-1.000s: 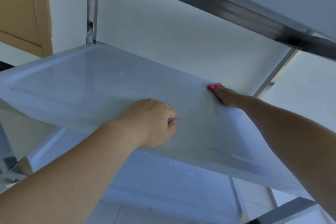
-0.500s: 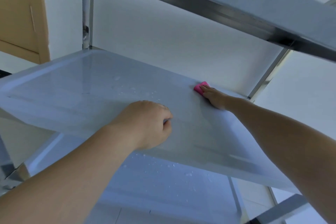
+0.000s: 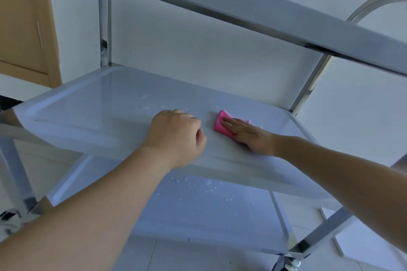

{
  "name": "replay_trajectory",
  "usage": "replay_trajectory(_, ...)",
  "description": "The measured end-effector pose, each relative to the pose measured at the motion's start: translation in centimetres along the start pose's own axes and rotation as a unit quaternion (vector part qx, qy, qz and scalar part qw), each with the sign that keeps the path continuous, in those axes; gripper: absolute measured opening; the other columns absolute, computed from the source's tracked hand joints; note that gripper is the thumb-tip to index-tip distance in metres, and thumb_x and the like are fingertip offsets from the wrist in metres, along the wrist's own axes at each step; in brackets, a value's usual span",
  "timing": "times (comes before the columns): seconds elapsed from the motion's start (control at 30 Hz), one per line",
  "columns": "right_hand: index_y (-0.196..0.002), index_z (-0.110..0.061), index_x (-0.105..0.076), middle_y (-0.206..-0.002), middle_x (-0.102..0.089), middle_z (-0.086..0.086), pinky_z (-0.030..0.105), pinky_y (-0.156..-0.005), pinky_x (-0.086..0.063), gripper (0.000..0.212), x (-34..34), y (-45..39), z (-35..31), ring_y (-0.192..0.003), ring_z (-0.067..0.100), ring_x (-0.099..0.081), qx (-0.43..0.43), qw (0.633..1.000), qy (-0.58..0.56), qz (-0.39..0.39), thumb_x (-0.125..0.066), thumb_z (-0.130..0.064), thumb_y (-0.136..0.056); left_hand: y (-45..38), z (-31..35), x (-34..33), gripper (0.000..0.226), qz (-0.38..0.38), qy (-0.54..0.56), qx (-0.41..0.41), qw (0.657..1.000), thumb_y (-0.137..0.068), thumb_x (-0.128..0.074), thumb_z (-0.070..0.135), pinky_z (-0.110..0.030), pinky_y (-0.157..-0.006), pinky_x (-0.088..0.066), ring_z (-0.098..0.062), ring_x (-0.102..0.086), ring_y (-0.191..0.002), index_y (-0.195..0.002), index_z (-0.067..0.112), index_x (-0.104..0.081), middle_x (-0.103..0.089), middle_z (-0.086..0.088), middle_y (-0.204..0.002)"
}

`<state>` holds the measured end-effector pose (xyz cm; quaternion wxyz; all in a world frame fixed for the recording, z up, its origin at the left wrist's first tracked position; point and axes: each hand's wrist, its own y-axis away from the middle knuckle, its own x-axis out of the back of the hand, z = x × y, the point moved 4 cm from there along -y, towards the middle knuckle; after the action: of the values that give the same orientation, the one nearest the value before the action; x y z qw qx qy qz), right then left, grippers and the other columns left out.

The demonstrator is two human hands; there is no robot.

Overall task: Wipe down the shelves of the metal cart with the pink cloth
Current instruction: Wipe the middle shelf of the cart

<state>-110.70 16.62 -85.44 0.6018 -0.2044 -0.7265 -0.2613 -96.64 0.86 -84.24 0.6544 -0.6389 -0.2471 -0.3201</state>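
Note:
A folded pink cloth (image 3: 221, 124) lies flat on the middle shelf (image 3: 92, 108) of the metal cart. My right hand (image 3: 251, 136) presses down on the cloth with its fingers stretched out flat, covering the cloth's near half. My left hand (image 3: 178, 136) rests as a fist on the same shelf's front part, just left of the cloth; I see nothing in it. Water droplets (image 3: 152, 106) sit on the shelf beyond the left hand.
The top shelf's edge (image 3: 242, 17) runs overhead, close above my arms. The bottom shelf (image 3: 209, 209) below carries scattered droplets. Chrome posts (image 3: 104, 28) stand at the corners. A wooden door (image 3: 24, 28) is at the far left, a white wall behind.
My right hand has slid the cloth from the shelf's far edge toward me and the middle of the shelf. The left fist stays on the front part. My view has tilted down.

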Motion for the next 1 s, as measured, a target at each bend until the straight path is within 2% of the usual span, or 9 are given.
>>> replay_trajectory(0.07,-0.147,-0.018,-0.01,-0.157,0.001,-0.002,0.009,-0.104,0.009,0.05,-0.3,1.8,-1.6,-0.144,0.012,0.002,0.03,0.999,-0.004,-0.015,-0.029,-0.011,-0.101,-0.1,-0.1,0.0,0.024,-0.002,-0.009,0.009,1.0,-0.074,-0.053,0.024,-0.028,-0.055,-0.023,-0.031,-0.052,-0.06,-0.054,0.018,-0.04,-0.056,-0.005,-0.056)
replay_trajectory(0.27,-0.143,-0.029,-0.006,-0.155,0.009,-0.01,0.02,-0.115,0.009,0.052,-1.5,5.7,-5.1,-0.141,0.003,0.012,0.114,0.992,-0.017,-0.048,-0.03,-0.013,-0.101,-0.6,-0.4,-0.4,0.024,-0.041,-0.017,0.025,0.999,-0.083,-0.042,0.03,-0.03,-0.062,-0.03,-0.027,-0.056,-0.078,-0.068,0.016,-0.053,-0.062,-0.002,-0.076)
replay_trajectory(0.37,-0.145,-0.019,-0.007,-0.156,0.008,-0.004,0.026,-0.117,0.006,0.05,-1.3,5.9,-5.6,-0.143,0.008,0.011,0.118,0.991,-0.02,-0.052,-0.03,-0.01,-0.101,-0.6,-2.1,0.0,0.029,-0.079,0.009,0.039,0.996,-0.084,-0.043,0.037,-0.032,-0.072,-0.041,-0.027,-0.058,-0.094,-0.088,0.016,-0.062,-0.065,-0.001,-0.095)
replay_trajectory(0.43,-0.143,-0.02,-0.006,-0.154,0.007,-0.005,0.028,-0.118,0.006,0.049,-1.4,5.9,-6.0,-0.144,0.008,0.01,0.123,0.991,-0.02,-0.05,-0.03,-0.011,-0.101,0.0,-4.9,0.9,0.033,-0.097,-0.006,0.051,0.994,-0.084,-0.042,0.04,-0.033,-0.079,-0.045,-0.027,-0.058,-0.102,-0.097,0.019,-0.064,-0.066,0.0,-0.104)
replay_trajectory(0.6,-0.142,-0.035,-0.003,-0.157,0.003,-0.006,0.044,-0.119,-0.003,0.05,-1.9,5.1,-9.3,-0.145,0.01,0.007,0.154,0.988,-0.013,-0.023,-0.024,-0.033,-0.096,2.7,-10.1,2.1,0.038,-0.114,-0.027,0.083,0.99,-0.086,-0.035,0.042,-0.032,-0.077,-0.043,-0.026,-0.057,-0.098,-0.09,0.018,-0.064,-0.067,0.001,-0.099)
replay_trajectory(0.77,-0.145,-0.028,-0.006,-0.158,0.002,-0.004,0.046,-0.118,-0.006,0.051,-2.0,4.0,-11.2,-0.145,0.011,0.006,0.143,0.99,0.0,-0.01,-0.024,-0.032,-0.097,2.1,-9.5,2.0,0.036,-0.126,0.0,0.038,0.991,-0.087,-0.037,0.041,-0.034,-0.078,-0.045,-0.028,-0.057,-0.097,-0.09,0.016,-0.063,-0.066,0.0,-0.097)
replay_trajectory(0.93,-0.147,-0.024,-0.006,-0.158,0.005,-0.005,0.045,-0.119,-0.005,0.053,-1.6,3.5,-11.8,-0.144,0.009,0.008,0.137,0.99,0.01,-0.022,-0.022,-0.033,-0.097,2.6,-13.2,2.7,0.034,-0.142,-0.009,0.066,0.988,-0.087,-0.036,0.041,-0.032,-0.078,-0.039,-0.026,-0.055,-0.098,-0.092,0.019,-0.06,-0.065,0.0,-0.101)
replay_trajectory(1.0,-0.148,-0.024,-0.007,-0.158,0.006,-0.006,0.044,-0.119,-0.004,0.053,-1.7,2.7,-11.9,-0.144,0.009,0.009,0.139,0.99,0.01,-0.026,-0.022,-0.034,-0.098,2.7,-13.1,2.2,0.039,-0.145,0.014,0.058,0.988,-0.087,-0.031,0.041,-0.032,-0.085,-0.037,-0.025,-0.055,-0.102,-0.101,0.019,-0.06,-0.065,0.001,-0.107)
